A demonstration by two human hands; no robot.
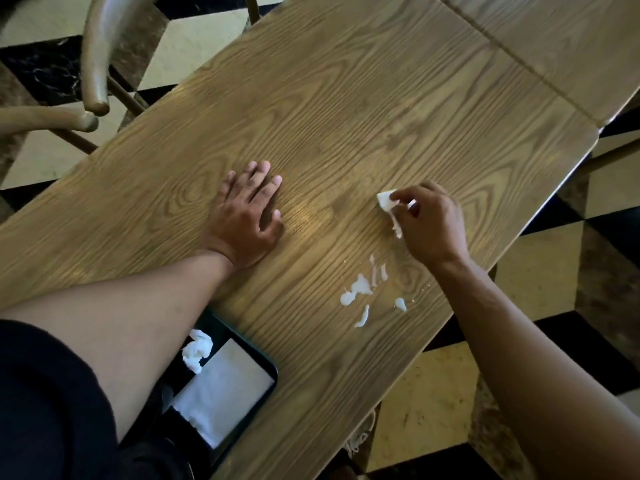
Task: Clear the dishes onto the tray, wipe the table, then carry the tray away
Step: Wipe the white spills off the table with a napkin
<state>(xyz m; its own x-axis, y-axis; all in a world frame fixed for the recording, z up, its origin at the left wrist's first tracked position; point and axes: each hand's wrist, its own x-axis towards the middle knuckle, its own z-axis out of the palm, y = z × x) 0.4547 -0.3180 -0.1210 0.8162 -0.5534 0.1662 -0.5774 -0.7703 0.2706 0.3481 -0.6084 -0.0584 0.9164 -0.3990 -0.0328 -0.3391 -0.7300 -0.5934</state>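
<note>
On the wooden table [346, 109] my left hand [247, 218] lies flat, palm down, fingers spread, holding nothing. My right hand [431, 225] is closed around a small white tissue [388, 199], pressed to the tabletop right of centre. A white liquid spill [360, 292] in several blobs and streaks lies on the wood just below that hand. At the near left edge sits a dark tray [272, 367], partly hidden under my left forearm; on it are a flat white napkin [221, 389] and a crumpled tissue [197, 349]. No dishes show.
A wooden chair [93, 64] stands at the table's far left. A second table [571, 39] adjoins at the far right along a seam. The floor around is chequered in black and cream tiles. The table's right edge runs close to my right forearm.
</note>
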